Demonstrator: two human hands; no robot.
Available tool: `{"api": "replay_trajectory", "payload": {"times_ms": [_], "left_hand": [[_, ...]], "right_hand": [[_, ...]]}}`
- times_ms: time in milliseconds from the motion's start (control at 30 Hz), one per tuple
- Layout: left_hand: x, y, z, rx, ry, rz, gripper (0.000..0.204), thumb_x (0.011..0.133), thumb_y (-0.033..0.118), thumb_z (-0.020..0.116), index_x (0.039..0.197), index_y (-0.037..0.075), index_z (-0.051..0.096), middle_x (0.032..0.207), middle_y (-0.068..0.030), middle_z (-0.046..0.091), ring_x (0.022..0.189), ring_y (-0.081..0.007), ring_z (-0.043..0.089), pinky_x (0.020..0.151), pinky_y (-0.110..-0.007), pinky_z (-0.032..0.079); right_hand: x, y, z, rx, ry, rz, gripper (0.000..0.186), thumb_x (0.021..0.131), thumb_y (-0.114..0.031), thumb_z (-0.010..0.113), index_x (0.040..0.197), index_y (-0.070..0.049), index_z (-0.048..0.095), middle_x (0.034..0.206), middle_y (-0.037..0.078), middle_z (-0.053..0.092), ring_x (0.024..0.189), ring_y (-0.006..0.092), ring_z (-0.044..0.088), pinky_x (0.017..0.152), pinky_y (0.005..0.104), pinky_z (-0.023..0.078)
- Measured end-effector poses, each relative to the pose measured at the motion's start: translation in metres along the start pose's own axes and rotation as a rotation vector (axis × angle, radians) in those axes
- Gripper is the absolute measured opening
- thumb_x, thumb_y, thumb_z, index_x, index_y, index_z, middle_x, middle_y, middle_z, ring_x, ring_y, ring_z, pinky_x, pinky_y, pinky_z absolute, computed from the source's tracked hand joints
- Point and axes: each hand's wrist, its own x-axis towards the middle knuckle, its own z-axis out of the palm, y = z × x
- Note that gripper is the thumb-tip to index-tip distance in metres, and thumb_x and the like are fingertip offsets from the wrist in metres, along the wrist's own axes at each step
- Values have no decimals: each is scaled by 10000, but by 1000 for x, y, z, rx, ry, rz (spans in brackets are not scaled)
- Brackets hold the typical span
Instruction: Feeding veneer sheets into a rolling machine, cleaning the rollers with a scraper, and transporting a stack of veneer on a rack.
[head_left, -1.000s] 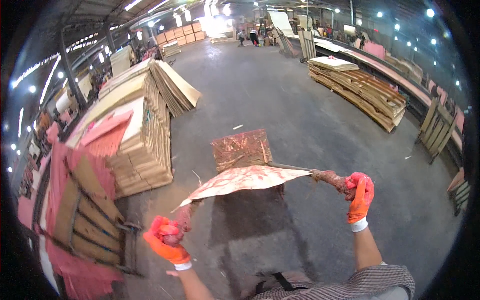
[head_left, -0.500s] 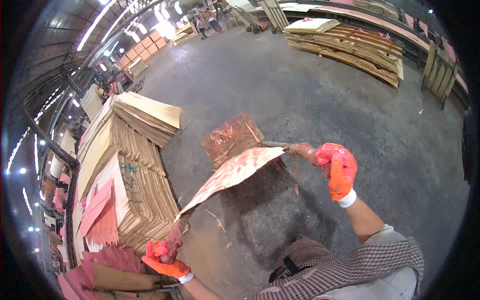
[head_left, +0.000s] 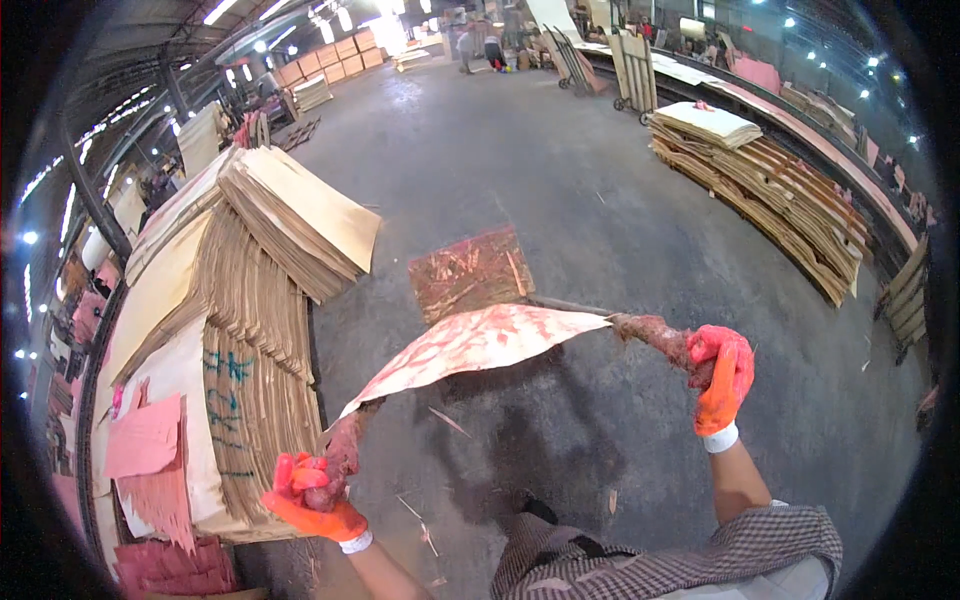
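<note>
Both my hands wear orange-red gloves with white cuffs. My left hand is closed round a thick handle wrapped in reddish-brown material. At the right, my right hand grips a second handle wrapped the same way. These handles appear to belong to one hand cart, whose lower frame is mostly hidden. Between them lies a pale, curved sheet with red streaks, hiding what is under it. Just beyond it is a reddish-brown, stained board.
A tall stack of wood veneer sheets stands close on the left, with pink sheets on its near side. A lower veneer stack lies at the far right. Upright carts stand beyond it. Scraps lie on the grey floor.
The view has turned to the left and the handles now sit farther apart in it. Both hands keep hold of them. The left veneer stack looks nearer.
</note>
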Motion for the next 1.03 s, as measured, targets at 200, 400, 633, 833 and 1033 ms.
{"api": "replay_trajectory", "payload": {"times_ms": [200,400,633,833,1033], "left_hand": [[69,-119,90,16,-176,-123,589,1079,479,322,1052,-34,610,664,-17,523,722,-171,526,894,-392,446],[143,-252,200,-36,-295,-143,606,1070,492,395,1209,-70,573,711,-12,541,799,-179,576,910,-381,482],[233,-408,332,20,-59,-322,642,1021,579,469,1253,-8,582,753,-4,561,778,-160,586,755,-324,513],[286,-534,481,6,-224,-250,627,1052,530,436,1247,-48,583,742,-21,577,811,-171,595,791,-335,501],[327,-671,620,47,-173,-169,681,1038,563,437,1230,-67,610,864,-80,645,980,-184,578,996,-381,419]], "right_hand": [[70,72,116,61,-50,215,272,1004,-124,442,863,-14,647,879,77,669,780,181,600,737,328,493],[175,180,235,-65,-41,-74,257,972,-106,454,863,-9,666,828,99,671,839,268,631,802,385,503],[288,297,411,66,-99,-87,187,928,-7,498,894,-4,682,795,90,664,748,207,641,719,332,519],[427,427,531,-11,-122,-5,192,1009,-136,528,1014,-19,680,845,15,658,743,83,588,645,250,480],[569,538,644,138,-205,253,183,1010,-176,587,1083,-49,698,917,12,678,834,92,610,776,268,512]]}}
